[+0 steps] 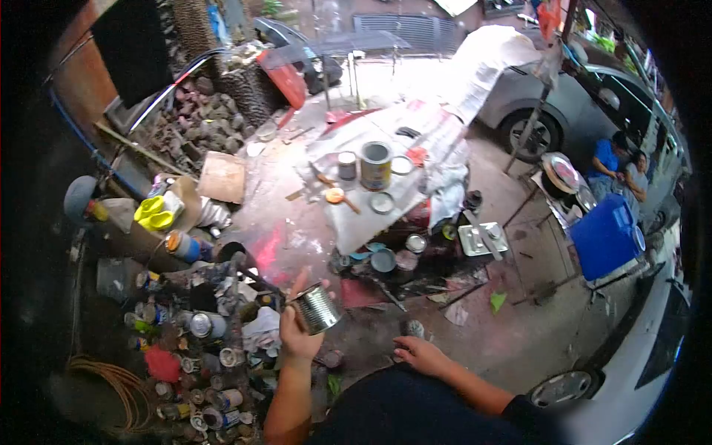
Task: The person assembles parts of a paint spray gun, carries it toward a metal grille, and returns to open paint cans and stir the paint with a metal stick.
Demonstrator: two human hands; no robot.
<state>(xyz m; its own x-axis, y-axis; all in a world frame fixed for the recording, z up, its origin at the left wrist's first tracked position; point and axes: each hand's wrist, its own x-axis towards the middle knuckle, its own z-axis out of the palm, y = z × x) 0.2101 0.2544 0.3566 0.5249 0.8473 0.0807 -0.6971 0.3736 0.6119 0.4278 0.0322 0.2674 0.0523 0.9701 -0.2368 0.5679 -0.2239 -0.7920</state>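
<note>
My left hand (294, 335) is closed around a ribbed metal tin can (317, 310), which it holds tilted above the floor. My right hand (420, 357) hovers in front of my dark shirt, with nothing seen in it and its fingers loosely apart. Ahead is a low table covered with a whitish sheet (348, 226). On it stand a large open paint can (376, 166), a smaller can (347, 165), a round lid (381, 202) and a brush lying by an orange-topped lid (334, 195).
Many paint cans and bottles (208, 324) crowd the left side, with a white rag (262, 330) beside them. A tray with a flat tool (483, 239) sits right of the table. Farther right are a blue container (607, 237), parked cars (549, 111) and two seated people (610, 165).
</note>
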